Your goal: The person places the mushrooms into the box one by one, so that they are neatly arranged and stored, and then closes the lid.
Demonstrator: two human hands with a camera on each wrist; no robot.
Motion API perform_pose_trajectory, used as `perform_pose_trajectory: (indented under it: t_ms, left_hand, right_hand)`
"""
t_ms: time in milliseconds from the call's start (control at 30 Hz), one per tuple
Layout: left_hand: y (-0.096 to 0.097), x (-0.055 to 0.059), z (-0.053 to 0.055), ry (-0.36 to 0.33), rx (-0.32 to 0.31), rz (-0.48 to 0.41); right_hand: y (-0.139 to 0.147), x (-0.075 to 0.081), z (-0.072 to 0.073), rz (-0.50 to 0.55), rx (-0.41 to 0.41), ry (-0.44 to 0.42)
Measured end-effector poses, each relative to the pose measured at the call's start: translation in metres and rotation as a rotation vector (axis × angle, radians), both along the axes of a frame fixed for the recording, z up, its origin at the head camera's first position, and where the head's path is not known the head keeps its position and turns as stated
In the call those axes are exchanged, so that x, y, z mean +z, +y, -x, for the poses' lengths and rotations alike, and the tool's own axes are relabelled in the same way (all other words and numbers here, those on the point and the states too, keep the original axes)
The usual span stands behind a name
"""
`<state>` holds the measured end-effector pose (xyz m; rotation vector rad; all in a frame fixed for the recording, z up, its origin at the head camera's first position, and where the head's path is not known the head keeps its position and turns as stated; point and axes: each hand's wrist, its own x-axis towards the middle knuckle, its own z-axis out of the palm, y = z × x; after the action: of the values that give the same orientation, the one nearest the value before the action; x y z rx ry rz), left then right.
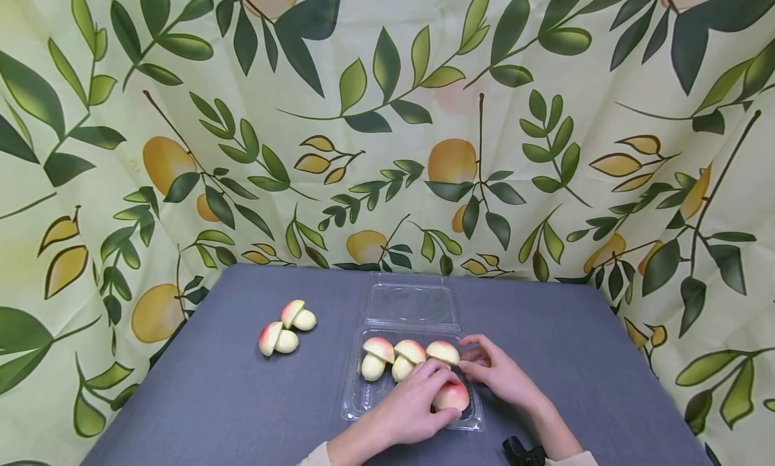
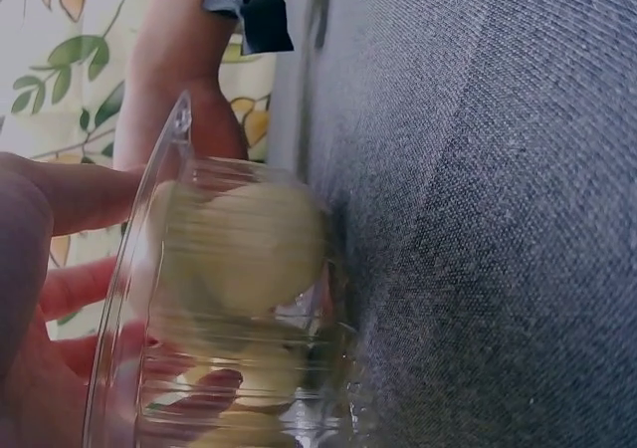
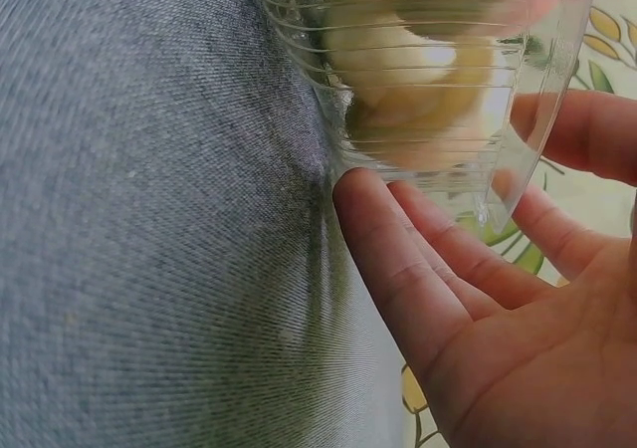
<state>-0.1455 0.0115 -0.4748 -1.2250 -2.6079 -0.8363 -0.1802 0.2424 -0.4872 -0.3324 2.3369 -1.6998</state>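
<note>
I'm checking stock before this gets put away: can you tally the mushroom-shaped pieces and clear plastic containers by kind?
Mushroom-shaped pieces: 6 in view
Clear plastic container: 1
Total: 7

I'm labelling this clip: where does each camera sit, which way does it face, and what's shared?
Head: on the head, facing forward and down at the clear container and mushroom-shaped pieces; left hand and right hand show.
Left wrist: on that wrist, facing the container's side; left-hand fingers at picture left, right forearm beyond.
Right wrist: on that wrist, facing the container's ribbed side; right-hand fingers at picture right.
Both wrist views share the container and grey tabletop.
</note>
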Motion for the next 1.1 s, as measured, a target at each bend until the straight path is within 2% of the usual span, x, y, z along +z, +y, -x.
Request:
perform_pose_trajectory:
  t_ms: [300, 567, 733, 1000, 1100]
  left_hand:
    - [-0.004, 0.005, 0.001, 0.016, 0.012, -0.055]
    - [-0.014, 0.017, -0.001, 0.063, -0.011, -0.166]
    - [-0.023, 0.023, -0.001, 0.075, -0.009, -0.201]
    - [-0.04, 0.029, 0.003, 0.017, 0.01, -0.233]
    - [-0.047, 0.031, 0.004, 0.029, 0.023, -0.234]
  right_hand:
    - [-0.001, 0.0, 0.0, -0.018, -0.01, -0.014]
    - [-0.001, -0.001, 0.001, -0.041, -0.014, -0.014]
    - [-0.001, 0.0, 0.001, -0.039, -0.02, -0.027]
    - [-0.001, 0.002, -0.001, -0.008, -0.006, -0.016]
    - [-0.002, 0.002, -0.002, 0.006, -0.007, -0.023]
